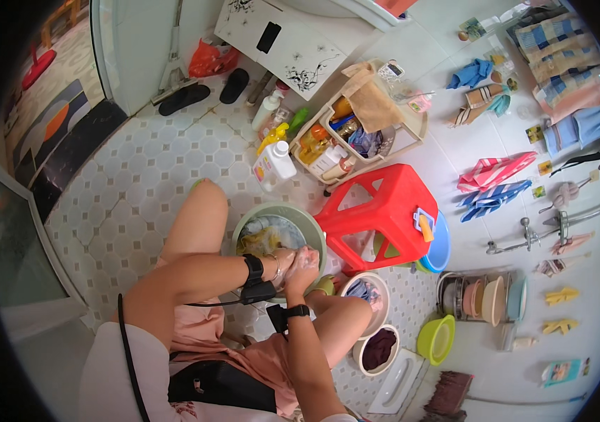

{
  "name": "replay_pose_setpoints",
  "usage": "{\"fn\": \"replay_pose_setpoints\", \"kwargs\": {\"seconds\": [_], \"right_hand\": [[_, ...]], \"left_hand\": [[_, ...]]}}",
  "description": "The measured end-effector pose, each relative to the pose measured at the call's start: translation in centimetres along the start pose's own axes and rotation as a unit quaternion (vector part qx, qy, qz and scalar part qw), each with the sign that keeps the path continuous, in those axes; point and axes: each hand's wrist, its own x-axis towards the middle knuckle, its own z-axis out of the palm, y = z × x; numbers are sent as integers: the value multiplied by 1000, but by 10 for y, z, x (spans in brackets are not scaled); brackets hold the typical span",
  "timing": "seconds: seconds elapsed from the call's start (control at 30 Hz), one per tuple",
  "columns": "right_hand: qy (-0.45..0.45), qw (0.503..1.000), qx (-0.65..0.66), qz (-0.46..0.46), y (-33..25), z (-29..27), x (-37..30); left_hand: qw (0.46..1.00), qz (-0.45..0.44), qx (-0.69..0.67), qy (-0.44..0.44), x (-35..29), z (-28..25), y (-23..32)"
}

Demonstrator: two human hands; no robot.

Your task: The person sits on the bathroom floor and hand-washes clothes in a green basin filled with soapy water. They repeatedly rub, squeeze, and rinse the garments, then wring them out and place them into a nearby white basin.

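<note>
A pale green basin (317,239) stands on the floor between my knees, with cloudy, sudsy water and a yellowish cloth (261,241) in it. My left hand (283,263), with a bracelet at the wrist, reaches over the basin's right side. Pressed against it is my right hand (303,266), wet and lathered with white suds. The fingers of both hands are closed together just above the water. Whatever lies between them is hidden by the hands and foam. Each wrist wears a black strap with a small box.
A red plastic stool (377,211) stands just right of the basin. Behind are a white detergent bottle (274,167) and a beige storage basket (391,151). Tubs with clothes (379,349) sit at my right knee, near a lime-green basin (436,340). Black slippers (184,100) lie farther back.
</note>
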Motion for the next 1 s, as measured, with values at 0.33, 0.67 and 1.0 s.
{"fn": "replay_pose_setpoints", "kwargs": {"seconds": [0.33,0.67,1.0], "right_hand": [[-30,999,-29,6,-2,-6,0],[-100,808,450,367,63,-10,29],[-148,866,390,274,38,2,1]], "left_hand": [[962,-243,-119,42,-3,-11,80],[960,-224,-143,84,-15,-21,111],[950,-250,9,188,-12,-25,131]]}}
